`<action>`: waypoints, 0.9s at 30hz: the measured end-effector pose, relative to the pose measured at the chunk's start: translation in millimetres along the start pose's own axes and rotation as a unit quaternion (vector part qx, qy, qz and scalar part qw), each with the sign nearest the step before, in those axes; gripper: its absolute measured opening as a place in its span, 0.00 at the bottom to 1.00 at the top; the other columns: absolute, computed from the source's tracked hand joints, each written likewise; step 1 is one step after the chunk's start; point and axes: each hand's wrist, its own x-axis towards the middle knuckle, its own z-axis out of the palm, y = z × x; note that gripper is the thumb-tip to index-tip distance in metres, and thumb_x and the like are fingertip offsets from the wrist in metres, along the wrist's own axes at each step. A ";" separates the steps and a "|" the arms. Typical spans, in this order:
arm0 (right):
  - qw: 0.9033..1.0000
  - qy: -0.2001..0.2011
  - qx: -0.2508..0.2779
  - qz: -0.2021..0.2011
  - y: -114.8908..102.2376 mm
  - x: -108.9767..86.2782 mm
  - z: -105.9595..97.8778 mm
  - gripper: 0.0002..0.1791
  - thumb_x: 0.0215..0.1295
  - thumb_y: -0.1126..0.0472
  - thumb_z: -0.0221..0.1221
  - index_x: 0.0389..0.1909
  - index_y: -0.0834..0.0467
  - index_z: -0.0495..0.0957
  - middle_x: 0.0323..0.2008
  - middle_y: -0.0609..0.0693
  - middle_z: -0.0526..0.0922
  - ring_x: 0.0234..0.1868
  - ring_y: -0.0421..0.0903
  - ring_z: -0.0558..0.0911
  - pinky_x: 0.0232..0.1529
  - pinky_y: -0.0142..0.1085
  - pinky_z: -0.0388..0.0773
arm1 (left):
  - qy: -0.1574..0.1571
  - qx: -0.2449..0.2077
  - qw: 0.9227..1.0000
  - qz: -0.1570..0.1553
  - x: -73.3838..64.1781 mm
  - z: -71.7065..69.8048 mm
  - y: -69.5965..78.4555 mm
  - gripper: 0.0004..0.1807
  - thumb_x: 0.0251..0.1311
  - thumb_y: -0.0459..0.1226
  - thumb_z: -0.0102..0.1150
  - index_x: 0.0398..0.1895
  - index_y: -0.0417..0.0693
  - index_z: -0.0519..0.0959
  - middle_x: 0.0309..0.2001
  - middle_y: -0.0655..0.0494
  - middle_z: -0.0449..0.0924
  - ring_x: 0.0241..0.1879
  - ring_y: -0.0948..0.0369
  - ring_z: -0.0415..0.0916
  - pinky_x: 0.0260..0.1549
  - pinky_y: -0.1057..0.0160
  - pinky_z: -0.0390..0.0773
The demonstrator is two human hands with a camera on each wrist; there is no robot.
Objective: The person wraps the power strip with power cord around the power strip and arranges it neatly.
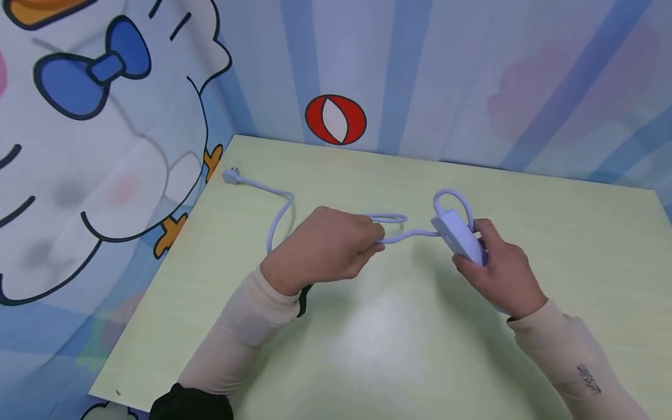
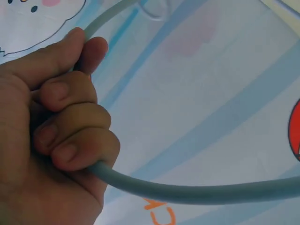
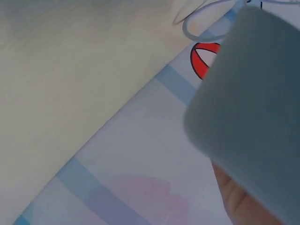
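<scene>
My right hand (image 1: 504, 271) grips a white power strip (image 1: 459, 236) above the right half of the table, thumb on its near side. A bend of its cord (image 1: 452, 192) arches up from the strip's far end. In the right wrist view the power strip (image 3: 248, 103) looms close and hides most of the hand. My left hand (image 1: 336, 245) holds the cord near the table's middle; in the left wrist view its fingers (image 2: 79, 122) are curled round the cord (image 2: 201, 193). From there the cord trails left to a plug (image 1: 231, 176), whose prongs show.
The pale table (image 1: 367, 350) meets a blue-striped wall (image 1: 352, 52) along its back edge. On the left stands a wall panel with a white cartoon figure and a blue bow (image 1: 107, 67). A red and white ball is printed at the back.
</scene>
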 end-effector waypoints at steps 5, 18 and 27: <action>0.998 -0.043 -0.049 -0.025 -4.6 2.4 0.5 0.28 0.69 0.62 0.70 0.66 0.62 0.71 0.38 0.69 0.90 0.30 0.58 0.85 0.33 0.54 0.81 | 0.036 0.054 0.995 0.081 10.2 -0.3 11.7 0.16 0.78 0.41 0.71 0.29 0.51 0.80 0.21 0.61 0.68 0.23 0.67 0.53 0.21 0.68 0.62; 0.963 -0.070 -0.189 -0.176 -29.0 -5.1 4.5 0.21 0.61 0.68 0.72 0.52 0.56 0.75 0.25 0.49 0.79 0.20 0.42 0.69 0.19 0.40 0.71 | 0.083 0.090 0.985 0.118 32.2 9.1 -5.4 0.10 0.79 0.43 0.71 0.39 0.49 0.85 0.28 0.58 0.81 0.24 0.64 0.77 0.23 0.67 0.75; 0.937 -0.079 -0.202 -0.275 -41.3 -18.3 -2.5 0.27 0.54 0.70 0.76 0.52 0.52 0.76 0.24 0.43 0.74 0.17 0.36 0.61 0.17 0.33 0.64 | 0.092 0.037 0.984 0.149 44.4 18.3 -20.3 0.12 0.78 0.48 0.71 0.42 0.50 0.85 0.28 0.58 0.82 0.23 0.65 0.78 0.23 0.66 0.75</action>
